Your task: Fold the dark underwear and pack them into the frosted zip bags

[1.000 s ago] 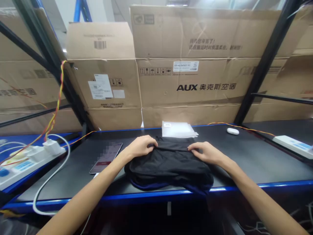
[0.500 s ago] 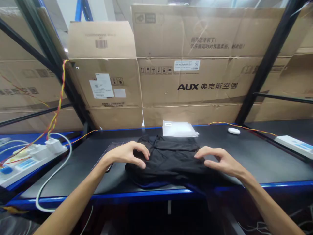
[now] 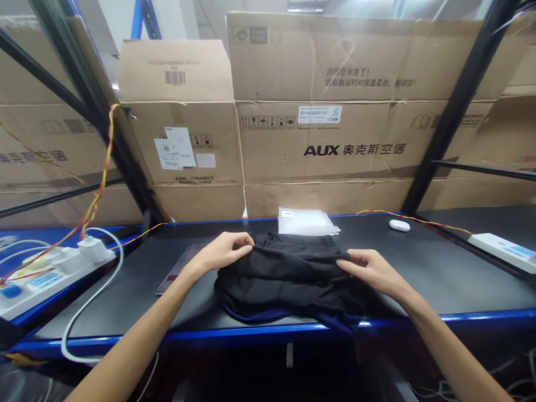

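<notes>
A black cloth garment (image 3: 288,285) lies bunched at the front of the dark table, with part of it drooping over the blue edge. Its exact kind I cannot tell. My left hand (image 3: 228,248) pinches its upper left edge between thumb and fingers. At the upper right edge my right hand (image 3: 371,271) pinches the cloth in the same way. Between the two hands the fabric is raised into a taut fold. Just behind the garment lies a stack of clear plastic bags (image 3: 307,221) with a small white label.
A flat dark phone-like slab (image 3: 180,271) lies by my left forearm. White power strips stand at the left (image 3: 54,273) and right (image 3: 505,251). A small white case (image 3: 399,225) sits at the back right. Cardboard (image 3: 335,167) walls the back; a white cable (image 3: 69,329) loops over the front edge.
Both hands have closed from a spread pose onto the cloth's upper edge. The front layer has been lifted and pulled up into a fold between them.
</notes>
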Demonstrator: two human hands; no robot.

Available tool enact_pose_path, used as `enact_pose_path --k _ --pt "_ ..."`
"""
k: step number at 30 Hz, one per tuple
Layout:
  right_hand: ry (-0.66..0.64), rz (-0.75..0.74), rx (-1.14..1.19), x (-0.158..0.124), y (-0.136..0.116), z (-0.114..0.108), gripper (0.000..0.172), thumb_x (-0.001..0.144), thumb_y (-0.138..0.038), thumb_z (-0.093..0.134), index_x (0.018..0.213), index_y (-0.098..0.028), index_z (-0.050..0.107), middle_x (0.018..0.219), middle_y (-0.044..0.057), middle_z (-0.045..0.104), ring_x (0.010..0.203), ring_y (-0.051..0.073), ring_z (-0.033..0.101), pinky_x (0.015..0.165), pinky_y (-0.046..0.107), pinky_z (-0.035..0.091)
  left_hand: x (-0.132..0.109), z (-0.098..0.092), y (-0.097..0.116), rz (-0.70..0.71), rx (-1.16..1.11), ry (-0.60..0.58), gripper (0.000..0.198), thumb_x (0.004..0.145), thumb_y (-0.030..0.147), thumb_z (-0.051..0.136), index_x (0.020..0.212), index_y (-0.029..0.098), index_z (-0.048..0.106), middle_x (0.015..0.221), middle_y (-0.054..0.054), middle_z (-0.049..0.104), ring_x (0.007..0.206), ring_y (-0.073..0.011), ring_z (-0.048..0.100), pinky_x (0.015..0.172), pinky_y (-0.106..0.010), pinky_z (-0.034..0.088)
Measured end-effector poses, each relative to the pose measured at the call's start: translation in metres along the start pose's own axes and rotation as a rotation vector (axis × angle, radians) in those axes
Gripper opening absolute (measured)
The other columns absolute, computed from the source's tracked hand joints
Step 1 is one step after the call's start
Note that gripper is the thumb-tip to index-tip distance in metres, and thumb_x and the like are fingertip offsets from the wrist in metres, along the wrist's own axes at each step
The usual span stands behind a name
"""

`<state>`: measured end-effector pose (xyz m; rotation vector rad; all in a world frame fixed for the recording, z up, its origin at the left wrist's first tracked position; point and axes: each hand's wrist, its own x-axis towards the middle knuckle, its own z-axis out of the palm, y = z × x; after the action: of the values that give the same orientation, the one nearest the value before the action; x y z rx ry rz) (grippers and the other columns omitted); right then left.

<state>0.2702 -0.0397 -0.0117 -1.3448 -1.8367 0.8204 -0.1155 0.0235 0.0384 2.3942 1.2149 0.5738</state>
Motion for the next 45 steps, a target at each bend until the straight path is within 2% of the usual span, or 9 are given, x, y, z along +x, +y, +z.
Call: enact_pose_path --k 6,11,16,18,22,28,36,40,45 --pt "0.118 -0.004 -0.318 0.009 0.014 0.008 0.05 0.081 -0.06 0.059 0.056 -0.022 0.037 0.053 -0.005 0.044 0.054 0.013 0.04 0.051 0.026 0.03 0.01 0.022 -0.019 -0.045 0.285 0.049 0.026 0.089 0.04 0.053 0.097 0.025 0.072 0.091 -0.001 0.074 0.082 -0.0204 0.066 0.074 -0.027 0.045" --pt "0.151 -0.002 -0.381 0.006 0.015 0.003 0.036 0.077 -0.058 0.066 0.078 -0.026 0.05 0.063 -0.004 0.057 0.056 0.017 0.052 0.055 0.03 0.043 0.005 0.017 -0.024 -0.059 0.334 0.096 0.031 0.089 0.046 0.052 0.102 0.023 0.069 0.09 -0.003 0.07 0.082 -0.0212 0.064 0.074 -0.029 0.046" --pt "0.307 -0.254 -0.438 0.007 -0.011 0.01 0.029 0.087 -0.052 0.059 0.097 -0.025 0.059 0.094 0.006 0.068 0.087 0.024 0.063 0.082 0.039 0.051 -0.007 0.01 -0.026 -0.182 0.458 0.261 0.053 0.084 0.062 0.055 0.111 0.018 0.066 0.106 -0.012 0.068 0.103 -0.0295 0.061 0.089 -0.036 0.046" --pt "0.196 -0.336 -0.435 0.01 -0.028 0.02 0.028 0.09 -0.049 0.056 0.103 -0.025 0.063 0.109 0.007 0.069 0.105 0.026 0.062 0.094 0.041 0.049 -0.014 0.007 -0.022 -0.342 0.497 0.261 0.063 0.08 0.072 0.052 0.103 0.016 0.068 0.102 -0.016 0.069 0.102 -0.0339 0.063 0.087 -0.038 0.046" --pt "-0.141 -0.424 -0.451 0.022 -0.058 0.048 0.049 0.093 -0.052 0.054 0.133 -0.025 0.059 0.141 0.009 0.057 0.132 0.027 0.049 0.112 0.041 0.038 -0.026 0.0 -0.012 -0.537 0.442 0.077 0.064 0.078 0.08 0.044 0.07 0.02 0.063 0.077 -0.012 0.07 0.077 -0.0321 0.067 0.069 -0.035 0.045" --pt "-0.428 -0.36 -0.5 0.033 -0.068 0.076 0.063 0.096 -0.059 0.044 0.147 -0.023 0.047 0.156 0.009 0.036 0.146 0.03 0.03 0.12 0.049 0.023 -0.024 0.0 -0.004 -0.299 0.264 0.174 0.036 0.08 0.056 0.057 0.076 0.02 0.058 0.076 -0.002 0.067 0.07 -0.0214 0.061 0.063 -0.028 0.041" --pt "-0.358 -0.324 -0.444 0.028 -0.053 0.055 0.059 0.098 -0.059 0.04 0.146 -0.025 0.048 0.155 0.006 0.039 0.146 0.027 0.031 0.121 0.047 0.022 0.003 0.032 0.024 -0.061 -0.199 0.445 0.031 0.086 0.042 0.061 0.107 0.019 0.066 0.102 -0.003 0.073 0.091 -0.0209 0.068 0.083 -0.03 0.053" --pt "-0.221 -0.287 -0.486 0.026 -0.034 0.033 0.054 0.098 -0.058 0.041 0.141 -0.027 0.054 0.149 0.005 0.048 0.145 0.03 0.032 0.12 0.053 0.022 0.017 0.051 0.046 0.072 -0.195 0.337 0.034 0.092 0.037 0.056 0.121 0.025 0.069 0.117 -0.003 0.072 0.107 -0.0242 0.068 0.101 -0.038 0.05" --pt "-0.141 -0.225 -0.534 0.02 -0.007 0.018 0.054 0.098 -0.057 0.041 0.139 -0.025 0.056 0.148 0.007 0.05 0.145 0.031 0.031 0.12 0.057 0.02 0.025 0.087 0.055 0.233 0.126 0.114 0.031 0.093 0.029 0.055 0.121 0.032 0.069 0.133 -0.001 0.064 0.127 -0.0267 0.056 0.114 -0.048 0.035"
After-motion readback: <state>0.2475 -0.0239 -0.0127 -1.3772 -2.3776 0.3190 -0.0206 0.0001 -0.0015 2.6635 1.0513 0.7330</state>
